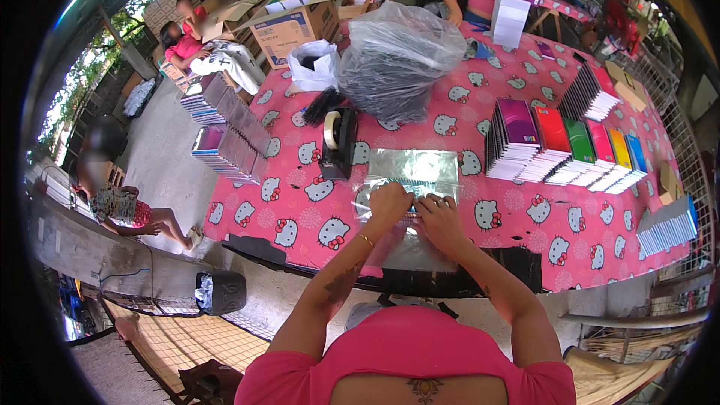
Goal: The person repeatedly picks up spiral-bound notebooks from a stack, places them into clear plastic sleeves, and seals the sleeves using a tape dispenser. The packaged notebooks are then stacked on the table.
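Two hands pinch a clear plastic sleeve flat on the pink table.

The left hand (pixel 389 202) and right hand (pixel 439 219) sit side by side, fingers curled down onto the sleeve (pixel 415 172) at the table's (pixel 300 217) near edge, holding it steady within easy reach. The tape dispenser (pixel 337 141) stands just to the left, handy. Stacks of coloured notebooks (pixel 562 150) lie fanned out to the right, and a filled plastic bag (pixel 397 60) sits behind.
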Motion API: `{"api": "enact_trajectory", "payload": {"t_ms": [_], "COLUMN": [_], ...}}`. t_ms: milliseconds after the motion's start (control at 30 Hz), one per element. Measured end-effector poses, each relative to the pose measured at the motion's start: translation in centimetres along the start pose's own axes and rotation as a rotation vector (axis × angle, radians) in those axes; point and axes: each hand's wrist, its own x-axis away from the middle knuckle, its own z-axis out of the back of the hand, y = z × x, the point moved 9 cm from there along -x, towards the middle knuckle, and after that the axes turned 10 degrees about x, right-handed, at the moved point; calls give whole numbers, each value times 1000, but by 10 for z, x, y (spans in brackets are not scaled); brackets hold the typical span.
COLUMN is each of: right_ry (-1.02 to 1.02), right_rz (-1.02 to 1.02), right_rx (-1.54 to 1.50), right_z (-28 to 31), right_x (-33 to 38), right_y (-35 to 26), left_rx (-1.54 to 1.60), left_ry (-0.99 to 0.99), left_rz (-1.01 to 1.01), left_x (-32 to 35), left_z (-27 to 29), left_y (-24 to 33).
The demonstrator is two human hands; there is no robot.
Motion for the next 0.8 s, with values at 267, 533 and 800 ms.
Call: {"api": "enact_trajectory", "payload": {"t_ms": [267, 533, 800], "right_ry": [-87, -675, -598], "right_rz": [-80, -180, -402], "right_rx": [-106, -512, -1158], "right_z": [7, -83, -21], "right_x": [-12, -82, -39], "right_y": [6, 90, 112], "left_rx": [-255, -13, 611], "left_ry": [-63, 229, 161], "left_rz": [-58, -813, -182], "left_x": [20, 83, 31], "left_z": [2, 10, 14], "left_y": [-8, 56, -29]}}
